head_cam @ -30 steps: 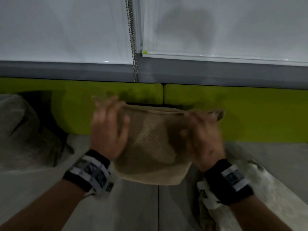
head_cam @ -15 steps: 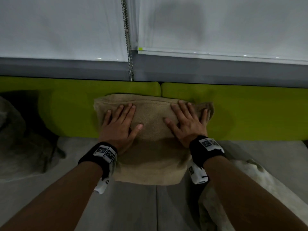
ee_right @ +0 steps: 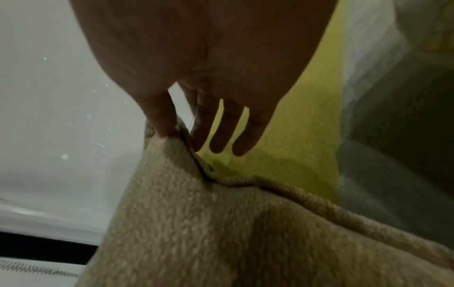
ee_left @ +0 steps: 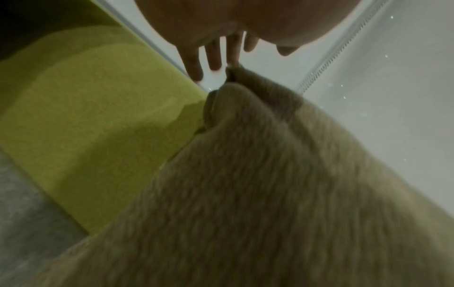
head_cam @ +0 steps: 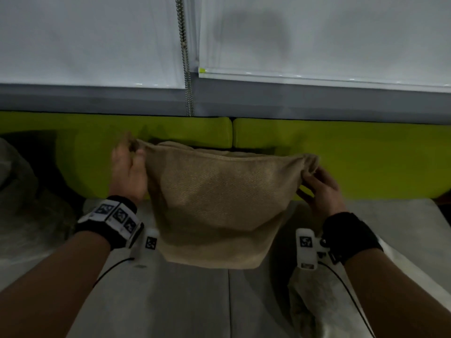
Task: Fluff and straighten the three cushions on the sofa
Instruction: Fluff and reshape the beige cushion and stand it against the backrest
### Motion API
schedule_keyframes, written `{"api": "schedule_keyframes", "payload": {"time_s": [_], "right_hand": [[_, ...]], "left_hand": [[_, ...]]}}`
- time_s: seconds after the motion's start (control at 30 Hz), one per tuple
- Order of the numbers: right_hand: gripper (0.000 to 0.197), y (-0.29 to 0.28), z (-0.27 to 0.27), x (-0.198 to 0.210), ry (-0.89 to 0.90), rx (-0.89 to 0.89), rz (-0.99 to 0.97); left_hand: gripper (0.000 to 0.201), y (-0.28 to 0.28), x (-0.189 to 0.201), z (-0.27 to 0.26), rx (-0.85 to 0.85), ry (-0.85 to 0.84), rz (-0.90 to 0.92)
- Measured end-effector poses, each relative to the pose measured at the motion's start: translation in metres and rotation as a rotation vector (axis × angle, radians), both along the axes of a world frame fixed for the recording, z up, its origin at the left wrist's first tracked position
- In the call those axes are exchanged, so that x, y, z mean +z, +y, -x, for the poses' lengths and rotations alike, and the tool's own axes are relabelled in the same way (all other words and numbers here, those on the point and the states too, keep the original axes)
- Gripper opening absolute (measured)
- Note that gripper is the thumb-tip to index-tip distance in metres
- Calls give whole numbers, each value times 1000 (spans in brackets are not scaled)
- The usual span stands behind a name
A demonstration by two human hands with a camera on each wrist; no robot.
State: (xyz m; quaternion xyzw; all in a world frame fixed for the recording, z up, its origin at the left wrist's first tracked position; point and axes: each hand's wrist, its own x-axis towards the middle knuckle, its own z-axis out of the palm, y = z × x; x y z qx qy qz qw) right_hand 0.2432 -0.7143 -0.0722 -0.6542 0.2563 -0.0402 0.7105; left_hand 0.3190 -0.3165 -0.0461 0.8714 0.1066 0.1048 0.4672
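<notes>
Head view first: a tan woven cushion (head_cam: 214, 203) stands on the grey seat (head_cam: 175, 301) of the sofa, its upper edge in front of the lime-green backrest (head_cam: 341, 157), and each of its top corners is in a hand. The left hand (head_cam: 128, 172) is at the cushion's upper left corner; it is blurred, so the pinch itself is hard to read there. From the left wrist camera the fingers (ee_left: 213, 56) look mostly straight and spread, with only one fingertip meeting the corner flap of the cushion (ee_left: 270, 184) — whether the thumb closes on it I cannot tell. The right hand (head_cam: 319, 189) holds the cushion's upper right corner; the right wrist camera shows the thumb pressed onto the bunched corner of the cushion (ee_right: 221, 223) with the forefinger behind it — a pinch — while the other fingers (ee_right: 228, 128) hang straight. Left of the cushion a grey cushion (head_cam: 17, 186) slumps against the backrest; right of it, nearer the camera, a pale cushion (head_cam: 324, 301) lies on the seat. Behind the backrest hang white roller blinds (head_cam: 85, 40) with a bead chain (head_cam: 186, 69).
</notes>
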Motion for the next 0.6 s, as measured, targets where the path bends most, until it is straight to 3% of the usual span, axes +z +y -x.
{"api": "schedule_keyframes", "payload": {"time_s": [0.07,0.2,0.3,0.33,0.37,0.43,0.47,0.53,0.6], "right_hand": [[90,1,-2,6,9,81,50],[90,-5,-4,16,-28,139,102],[80,-12,-1,23,-19,174,166],[71,-13,0,26,-9,178,183],[58,-13,0,29,2,168,205],[25,-15,-6,31,15,103,299],[16,-16,-11,30,35,64,354],[18,-16,-22,29,82,5,446],[23,-12,-34,29,123,-17,529]], "left_hand": [[57,9,6,-8,-11,34,-27],[32,29,16,-20,-118,139,-342],[21,37,23,-15,-260,195,-256],[12,40,27,-11,-315,200,-223],[15,44,31,-9,-349,187,-208],[24,51,39,-7,-304,150,-229],[18,53,43,-7,-257,130,-226],[3,53,47,-11,-206,121,-204],[23,48,41,-19,-166,141,-237]]}}
